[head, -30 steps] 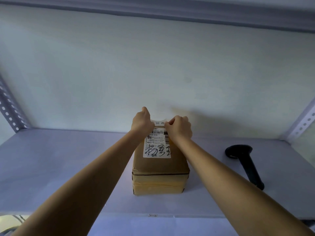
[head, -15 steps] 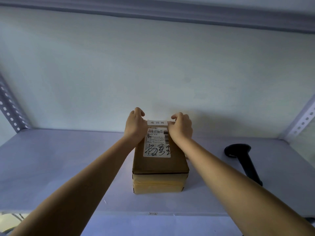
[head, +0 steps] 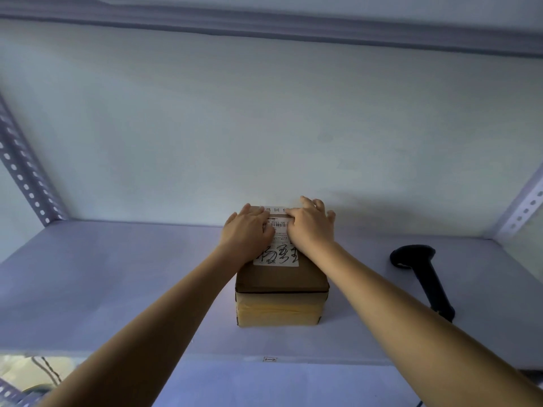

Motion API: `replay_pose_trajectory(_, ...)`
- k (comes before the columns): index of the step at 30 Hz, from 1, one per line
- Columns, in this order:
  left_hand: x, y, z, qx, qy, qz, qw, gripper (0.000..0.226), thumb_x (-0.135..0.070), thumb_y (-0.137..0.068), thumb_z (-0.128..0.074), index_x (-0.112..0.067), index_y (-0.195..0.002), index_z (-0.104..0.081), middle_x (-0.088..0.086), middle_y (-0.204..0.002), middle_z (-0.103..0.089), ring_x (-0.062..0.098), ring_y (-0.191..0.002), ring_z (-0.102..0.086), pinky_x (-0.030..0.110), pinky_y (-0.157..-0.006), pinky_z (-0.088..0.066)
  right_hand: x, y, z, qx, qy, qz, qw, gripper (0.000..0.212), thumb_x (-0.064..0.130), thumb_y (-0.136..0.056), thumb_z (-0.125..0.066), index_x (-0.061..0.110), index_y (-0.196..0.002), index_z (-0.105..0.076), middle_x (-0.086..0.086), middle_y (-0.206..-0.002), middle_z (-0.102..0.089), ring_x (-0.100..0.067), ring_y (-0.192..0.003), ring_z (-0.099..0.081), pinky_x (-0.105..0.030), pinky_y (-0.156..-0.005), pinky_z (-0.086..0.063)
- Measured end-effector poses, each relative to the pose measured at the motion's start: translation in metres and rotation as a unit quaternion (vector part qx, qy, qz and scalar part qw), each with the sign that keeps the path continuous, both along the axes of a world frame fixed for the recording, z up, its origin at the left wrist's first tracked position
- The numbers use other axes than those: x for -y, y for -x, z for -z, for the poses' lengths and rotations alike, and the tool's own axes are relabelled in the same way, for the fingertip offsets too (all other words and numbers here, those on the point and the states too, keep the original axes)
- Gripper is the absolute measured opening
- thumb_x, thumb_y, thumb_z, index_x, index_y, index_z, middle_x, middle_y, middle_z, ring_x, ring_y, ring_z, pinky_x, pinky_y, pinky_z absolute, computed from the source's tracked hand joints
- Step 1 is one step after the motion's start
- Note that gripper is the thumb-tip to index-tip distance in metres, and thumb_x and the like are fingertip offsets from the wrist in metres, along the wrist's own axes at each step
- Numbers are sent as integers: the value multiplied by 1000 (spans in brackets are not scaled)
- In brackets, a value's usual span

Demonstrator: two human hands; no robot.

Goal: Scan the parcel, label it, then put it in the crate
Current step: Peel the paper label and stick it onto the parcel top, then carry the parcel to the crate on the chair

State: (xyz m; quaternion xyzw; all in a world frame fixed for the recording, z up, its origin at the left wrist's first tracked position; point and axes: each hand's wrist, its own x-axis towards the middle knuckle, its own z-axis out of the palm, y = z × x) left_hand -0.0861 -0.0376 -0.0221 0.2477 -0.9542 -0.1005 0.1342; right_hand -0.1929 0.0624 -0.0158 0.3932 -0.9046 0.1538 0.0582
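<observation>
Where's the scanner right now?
In the head view the black scanner lies flat on the shelf, right of the parcel and clear of it, beyond the right hand; neither hand touches it.

The parcel (head: pixel 282 279) is brown with yellowish tape on its near face. Its label (head: pixel 277 254) is white with black script. The scanner (head: pixel 423 277), right, is black. The shelf (head: pixel 117 289) is pale lilac.
</observation>
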Motion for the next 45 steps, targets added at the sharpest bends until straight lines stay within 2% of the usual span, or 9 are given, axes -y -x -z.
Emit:
replay_pose_trajectory(8,-5,-1,0,-54,-21,-64,996,38,-29,-90,-35,-11,-113,-59,3,-128,-59,24,-115,-51,38,-89,-43,-4,-7,-2,-26,25,51,998,35,21,-90,-42,15,-113,-67,-8,-123,-55,-30,-118,-44,-45,-95,-36)
replay_pose_trajectory(13,-6,-13,-1,-132,-205,-137,960,26,-32,-89,-39,-17,-101,-57,10,-118,-64,28,-97,-56,32,-72,-39,-12,0,1,102,145,60,982,35,19,-92,-41,11,-121,-58,-9,-127,-57,-28,-114,-53,-35,-86,-45)
replay_pose_trajectory(16,3,-30,9,-150,-421,-158,880,48,-40,-91,-40,-8,-121,-59,15,-134,-57,29,-114,-55,39,-91,-43,-25,4,7,274,230,91,930,37,23,-92,-43,11,-126,-52,-5,-122,-58,-27,-110,-55,-28,-77,-39)
replay_pose_trajectory(20,13,-53,34,-102,-618,-109,772,71,-62,-88,-40,-13,-139,-46,13,-145,-47,30,-130,-46,48,-107,-39,-47,0,18,450,262,122,845,29,37,-91,-43,16,-72,-49,0,-64,-50,-23,-65,-53,-22,-55,-35)
replay_pose_trajectory(28,-1,-63,40,-150,-676,-71,718,55,-62,-80,-47,-20,-114,-61,6,-101,-68,22,-86,-62,33,-70,-50,-67,-7,38,647,234,79,721,50,70,-81,-40,23,-71,-56,3,-50,-39,-15,-41,-33,-18,-40,-26)
replay_pose_trajectory(34,-15,-72,50,-178,-684,9,707,58,-55,-88,-38,-21,-130,-58,12,-130,-63,33,-122,-54,51,-110,-36,-78,-18,54,674,313,54,667,34,62,-77,-56,28,-81,-60,-8,-75,-43,-21,-67,-37,-30,-62,-30)
replay_pose_trajectory(37,-26,-76,51,-196,-677,34,709,62,-59,-87,-33,-22,-127,-62,19,-134,-58,34,-121,-51,54,-114,-26,-84,-25,62,646,351,38,676,43,60,-83,-54,21,-95,-69,-9,-98,-53,-23,-92,-42,-33,-82,-34)
replay_pose_trajectory(41,-25,-86,57,-191,-670,54,715,63,-56,-95,-24,-23,-145,-40,12,-146,-49,34,-136,-42,54,-117,-23,-99,-32,63,610,320,-12,725,54,67,-79,-52,29,-116,-64,10,-97,-66,-12,-87,-52,-27,-71,-42)
replay_pose_trajectory(45,-32,-95,53,-168,-652,119,729,67,-66,-87,-31,-32,-145,-38,2,-145,-51,28,-133,-46,55,-113,-31,-104,-44,61,613,311,-82,722,52,66,-77,-57,50,-126,-52,20,-130,-59,1,-118,-55,-30,-102,-41)
